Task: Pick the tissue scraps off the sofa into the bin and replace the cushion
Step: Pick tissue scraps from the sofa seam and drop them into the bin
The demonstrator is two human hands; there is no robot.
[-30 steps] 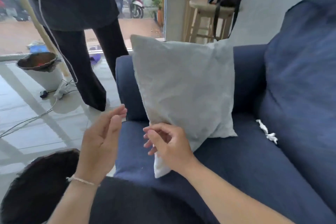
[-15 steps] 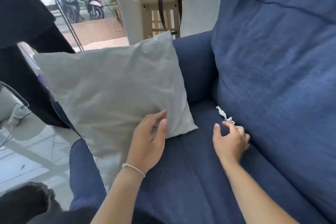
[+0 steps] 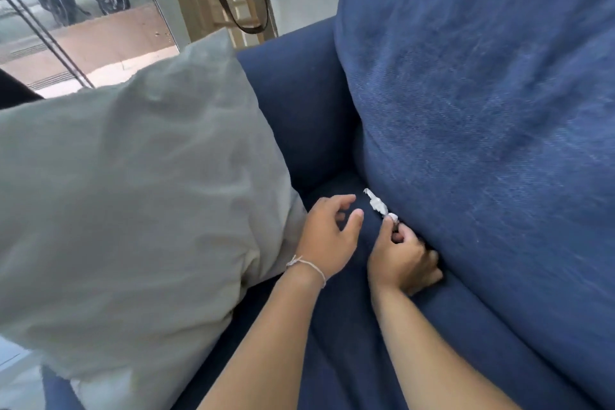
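While your right hand pinches the twisted white tissue scrap at the blue sofa seat's back crease, your left hand hovers open beside the grey square cushion. Scrap pickup step; next, lift and bin it; bin not visible.

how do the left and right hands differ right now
The right hand pinches the tissue scrap at the crease of the sofa; the left hand holds nothing. Right fingers are curled; left fingers are loosely spread. The left wrist wears a thin string bracelet; the right is bare. Both hover over the seat.
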